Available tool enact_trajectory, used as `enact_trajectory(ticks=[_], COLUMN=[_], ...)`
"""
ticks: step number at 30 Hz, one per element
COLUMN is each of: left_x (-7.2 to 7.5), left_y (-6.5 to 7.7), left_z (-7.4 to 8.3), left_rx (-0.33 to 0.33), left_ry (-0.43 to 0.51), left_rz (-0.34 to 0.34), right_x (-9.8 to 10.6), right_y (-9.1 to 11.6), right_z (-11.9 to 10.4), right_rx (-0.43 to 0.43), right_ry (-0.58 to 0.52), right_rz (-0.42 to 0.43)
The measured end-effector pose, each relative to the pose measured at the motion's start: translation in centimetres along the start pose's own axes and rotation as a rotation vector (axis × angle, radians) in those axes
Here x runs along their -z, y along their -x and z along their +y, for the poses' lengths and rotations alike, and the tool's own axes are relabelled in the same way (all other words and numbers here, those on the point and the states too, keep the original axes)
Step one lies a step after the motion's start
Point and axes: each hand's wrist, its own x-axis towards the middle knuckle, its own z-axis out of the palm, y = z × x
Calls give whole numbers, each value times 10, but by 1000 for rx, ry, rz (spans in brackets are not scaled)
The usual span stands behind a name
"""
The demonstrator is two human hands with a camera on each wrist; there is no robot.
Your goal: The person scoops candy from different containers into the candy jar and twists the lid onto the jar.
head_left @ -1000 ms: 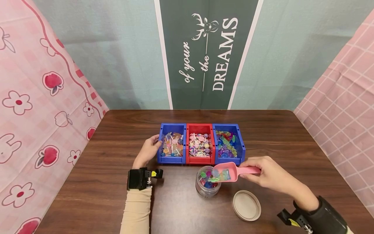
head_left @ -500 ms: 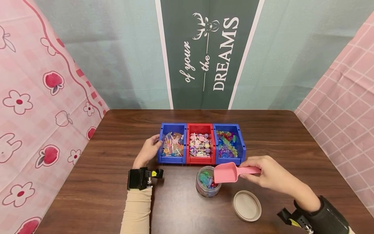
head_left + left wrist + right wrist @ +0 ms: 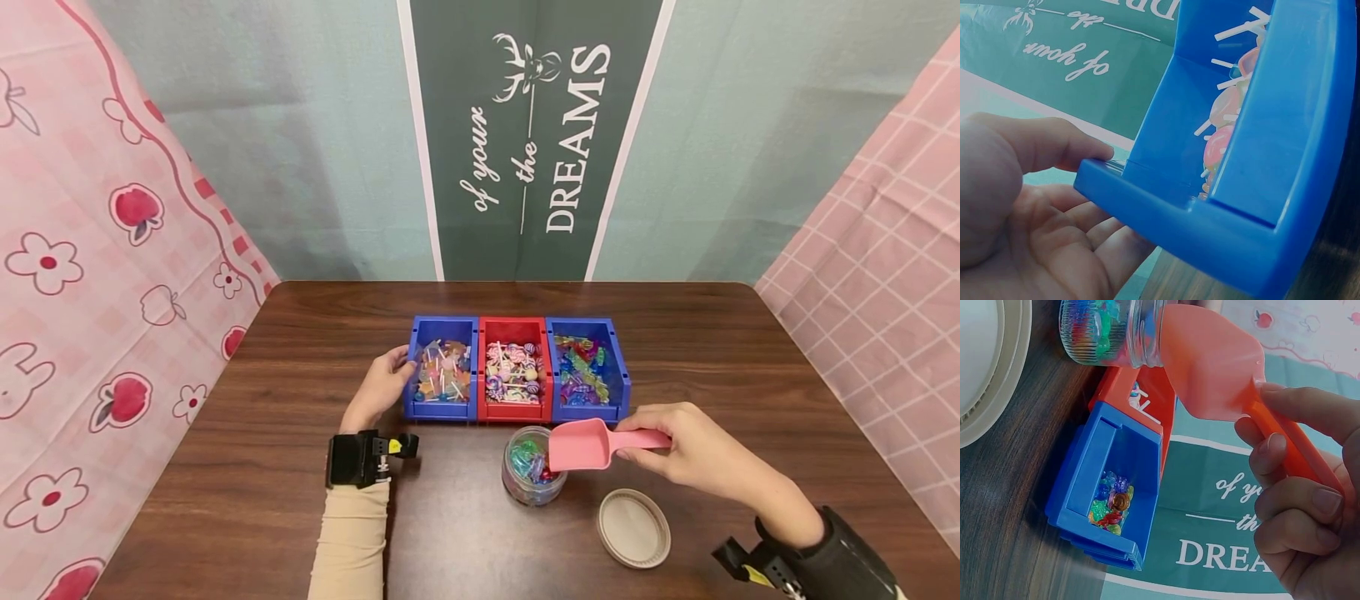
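Note:
My left hand [image 3: 381, 383] holds the side wall of the left blue bin [image 3: 441, 411], thumb on the inner side and fingers outside in the left wrist view. Small lollipops [image 3: 1219, 144] lie in that bin. With my right hand [image 3: 686, 442] I grip the handle of a pink scoop [image 3: 579, 444]. Its bare pan is tipped over the right rim of an open glass jar [image 3: 531, 493]. Inside the jar, clear coloured candies [image 3: 527, 460] reach up near the mouth, partly hidden by the scoop.
A red bin [image 3: 514, 412] of striped lollipops and a second blue bin [image 3: 585, 413] of clear candies adjoin the left one. The round lid [image 3: 633, 528] lies on the wooden table [image 3: 450, 533], right of the jar. Patterned cloths hang around the table.
The candies in the scoop have slid into the jar, and the scoop has tipped over and is now bare. The candies in the jar look higher. My left hand stays put.

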Motion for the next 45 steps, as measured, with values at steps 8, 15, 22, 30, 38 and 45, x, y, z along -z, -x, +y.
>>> enact_trajectory(ticks=[8,15,22,30,38,45], left_x=[2,4,4,3,1,1], left_y=[3,3,2,1,2,2], left_z=[1,1,1,1,1,1], left_rx=[18,19,23,21,20,12], left_ry=[-1,5,0,5,15,9], left_rz=[-6,-14,-13,-7,-10,-10], right_x=[1,5,8,12,12,9], right_y=[-1,-2,-4,-10,-17,-22], right_z=[-1,-1,0,6,18,21], right_rx=[9,19,-6,-68,-146,-177], right_ry=[14,16,17,90,113,116], right_rz=[13,38,64,98,114,113])
